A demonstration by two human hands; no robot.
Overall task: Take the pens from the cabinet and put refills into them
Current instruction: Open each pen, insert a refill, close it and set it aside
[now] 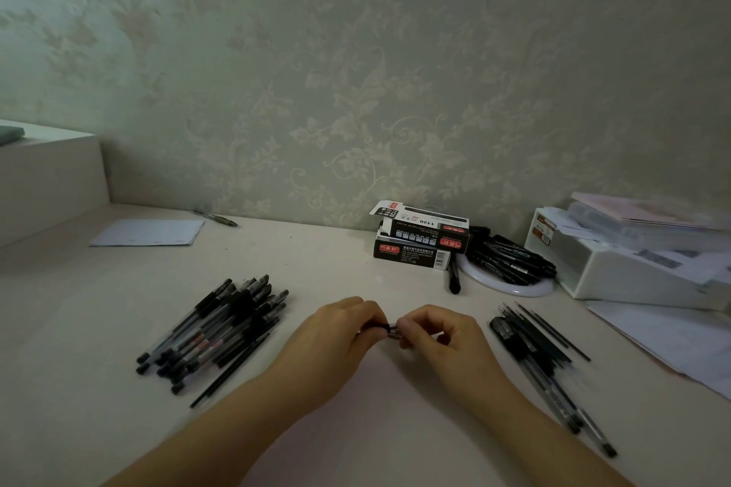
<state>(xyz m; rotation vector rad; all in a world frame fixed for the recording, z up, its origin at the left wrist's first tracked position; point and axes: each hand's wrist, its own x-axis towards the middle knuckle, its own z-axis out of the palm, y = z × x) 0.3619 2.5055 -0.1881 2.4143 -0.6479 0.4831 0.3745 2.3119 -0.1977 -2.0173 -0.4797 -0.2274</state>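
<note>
— How were the hands placed?

— Both met at the middle of the pale desk (356, 427). The left hand (336, 332) and the right hand (439, 336) each had their fingers curled, pinching opposite ends of one small dark pen part (389, 329); it was too blurred to tell more.

— And around them?

— A pile of black pens (215, 332) lay to the left, too many to count. A second, smaller heap of pens and thin refills (542, 356) lay to the right. Two boxes (419, 241) were stacked by the floral-papered wall (356, 71), beside a white dish (510, 287) holding more pens. One sheet of paper (148, 232) lay far left.
</note>
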